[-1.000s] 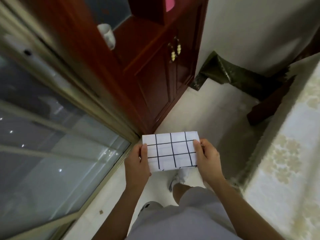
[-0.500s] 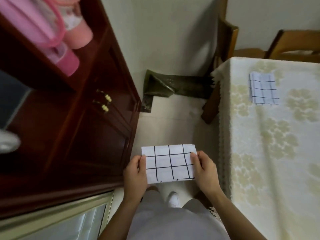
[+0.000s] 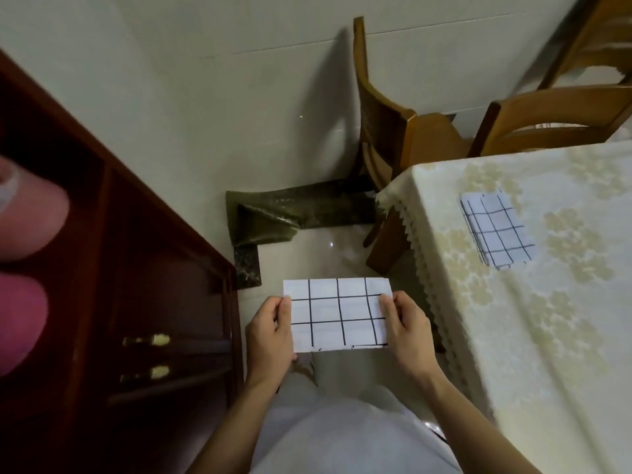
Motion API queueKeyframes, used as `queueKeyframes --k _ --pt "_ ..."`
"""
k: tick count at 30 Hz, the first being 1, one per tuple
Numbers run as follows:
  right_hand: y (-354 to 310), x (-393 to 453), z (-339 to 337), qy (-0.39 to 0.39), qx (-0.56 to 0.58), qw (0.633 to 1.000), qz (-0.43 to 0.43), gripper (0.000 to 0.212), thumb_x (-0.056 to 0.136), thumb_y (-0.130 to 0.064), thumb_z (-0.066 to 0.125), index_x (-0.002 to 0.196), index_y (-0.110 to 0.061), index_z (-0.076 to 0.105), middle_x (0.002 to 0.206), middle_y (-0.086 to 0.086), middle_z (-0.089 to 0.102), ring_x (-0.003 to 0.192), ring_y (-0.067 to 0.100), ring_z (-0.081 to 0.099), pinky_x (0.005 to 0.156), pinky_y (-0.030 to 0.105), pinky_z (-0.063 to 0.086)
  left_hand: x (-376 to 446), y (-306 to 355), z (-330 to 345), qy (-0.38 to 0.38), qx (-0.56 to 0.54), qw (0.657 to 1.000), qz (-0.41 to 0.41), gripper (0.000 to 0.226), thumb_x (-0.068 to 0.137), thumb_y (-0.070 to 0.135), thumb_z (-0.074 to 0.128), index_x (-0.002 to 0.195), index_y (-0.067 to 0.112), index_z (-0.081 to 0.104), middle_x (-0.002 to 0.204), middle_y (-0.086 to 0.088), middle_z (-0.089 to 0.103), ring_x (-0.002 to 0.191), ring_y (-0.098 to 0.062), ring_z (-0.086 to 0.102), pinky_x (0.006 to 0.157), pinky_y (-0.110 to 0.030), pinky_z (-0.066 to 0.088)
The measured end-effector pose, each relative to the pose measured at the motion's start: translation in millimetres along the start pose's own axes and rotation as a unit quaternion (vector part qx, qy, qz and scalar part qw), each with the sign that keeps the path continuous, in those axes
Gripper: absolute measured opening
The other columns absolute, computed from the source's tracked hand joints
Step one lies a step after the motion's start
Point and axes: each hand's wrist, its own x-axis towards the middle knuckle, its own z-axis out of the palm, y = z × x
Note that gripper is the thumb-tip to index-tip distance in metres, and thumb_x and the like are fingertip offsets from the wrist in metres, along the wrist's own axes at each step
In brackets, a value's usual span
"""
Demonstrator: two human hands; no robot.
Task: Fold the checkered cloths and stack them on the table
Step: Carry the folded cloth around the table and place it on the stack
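Note:
I hold a folded white cloth with black checks (image 3: 337, 314) flat in front of me, above the floor. My left hand (image 3: 270, 331) pinches its left edge and my right hand (image 3: 405, 328) pinches its right edge, thumbs on top. A second folded checkered cloth (image 3: 496, 230) lies on the table (image 3: 547, 319), which is covered by a cream flowered tablecloth, to my right and farther away. The held cloth is left of the table's edge, apart from it.
A dark red wooden cabinet (image 3: 154, 302) with brass handles stands close on my left, pink items (image 3: 24, 234) on its shelf. Wooden chairs (image 3: 403, 131) stand at the table's far end. A crumpled dark green sheet (image 3: 290, 213) lies on the tiled floor by the wall.
My view has swung right from the glass door and cabinet toward the table, bringing the second cloth and the chairs into sight. Both hands keep the same hold on the folded cloth.

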Motion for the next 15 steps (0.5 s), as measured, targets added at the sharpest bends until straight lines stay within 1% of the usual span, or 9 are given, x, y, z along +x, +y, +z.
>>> queueKeyframes --k 1,2,4,6,8,10,13,14,15 --pt "-10.7 14.3 8.3 0.005 0.004 1.0 0.006 0.033 0.104 -0.033 0.048 0.081 -0.011 0.055 0.072 0.005 0.059 0.065 0.021 0.052 0.058 0.043 0.045 21.0 5.3 -3.3 -0.006 0.009 1.0 0.005 0.025 0.102 0.024 0.052 0.078 0.02 0.06 0.069 -0.009 0.063 0.061 -0.03 0.064 0.038 -0.046 0.052" --pt "-21.1 27.2 16.0 0.01 0.009 1.0 0.014 0.033 0.104 -0.033 0.048 0.082 -0.011 0.056 0.073 0.004 0.059 0.065 0.02 0.053 0.059 0.044 0.045 40.8 11.3 -6.7 -0.015 0.015 1.0 0.005 0.027 0.102 0.026 0.052 0.077 0.02 0.059 0.068 -0.006 0.062 0.062 -0.029 0.064 0.041 -0.049 0.053" --pt "-36.0 50.3 30.1 0.022 0.017 0.999 0.025 0.033 0.104 -0.034 0.048 0.081 -0.011 0.056 0.072 0.002 0.058 0.064 0.017 0.052 0.056 0.038 0.043 77.2 23.5 -12.1 -0.038 0.027 0.999 -0.001 0.028 0.102 0.029 0.051 0.076 0.022 0.057 0.068 -0.002 0.062 0.064 -0.026 0.065 0.045 -0.05 0.055" --pt "-44.6 67.8 38.8 0.034 0.023 0.999 0.033 0.032 0.104 -0.032 0.049 0.081 -0.011 0.056 0.071 0.001 0.058 0.063 0.012 0.051 0.055 0.029 0.039 105.7 37.0 -13.3 -0.065 0.045 0.997 0.0 0.026 0.102 0.03 0.05 0.078 0.023 0.057 0.071 -0.002 0.063 0.067 -0.022 0.066 0.046 -0.047 0.056" --pt "-49.0 82.8 41.9 0.043 0.033 0.997 0.046 0.03 0.104 -0.029 0.049 0.082 -0.011 0.057 0.072 0.001 0.059 0.064 0.011 0.053 0.055 0.025 0.039 127.4 50.2 -9.4 -0.09 0.055 0.994 0.002 0.025 0.103 0.029 0.05 0.081 0.02 0.058 0.074 -0.003 0.063 0.068 -0.017 0.065 0.042 -0.038 0.056" --pt "-50.3 98.8 42.7 0.059 0.038 0.996 0.062 0.029 0.104 -0.029 0.049 0.082 -0.012 0.058 0.072 0.001 0.06 0.064 0.013 0.053 0.056 0.029 0.04 145.7 60.1 -1.9 -0.108 0.058 0.992 0.002 0.024 0.103 0.028 0.05 0.082 0.018 0.057 0.075 0.0 0.063 0.068 -0.012 0.065 0.041 -0.035 0.055" --pt "-50.0 125.3 44.9 0.081 0.041 0.992 0.082 0.029 0.103 -0.031 0.05 0.081 -0.013 0.058 0.072 0.002 0.061 0.066 0.021 0.056 0.058 0.042 0.044 174.2 71.3 10.9 -0.124 0.072 0.99 0.011 0.024 0.103 0.028 0.05 0.08 0.022 0.057 0.074 0.006 0.063 0.068 -0.008 0.065 0.051 -0.043 0.058" --pt "-50.5 135.3 46.2 0.084 0.04 0.992 0.088 0.029 0.103 -0.031 0.05 0.082 -0.014 0.058 0.073 0.003 0.062 0.068 0.024 0.057 0.059 0.045 0.045 184.3 74.7 15.4 -0.132 0.076 0.988 0.014 0.024 0.103 0.027 0.049 0.08 0.023 0.056 0.075 0.007 0.064 0.067 -0.006 0.065 0.051 -0.042 0.059" --pt "-52.5 145.7 47.3 0.084 0.042 0.991 0.093 0.028 0.104 -0.032 0.05 0.083 -0.014 0.059 0.075 0.003 0.063 0.069 0.024 0.058 0.06 0.044 0.046 195.0 78.5 20.1 -0.141 0.08 0.987 0.018 0.024 0.103 0.027 0.049 0.081 0.023 0.056 0.076 0.008 0.064 0.067 -0.004 0.065 0.049 -0.036 0.058"
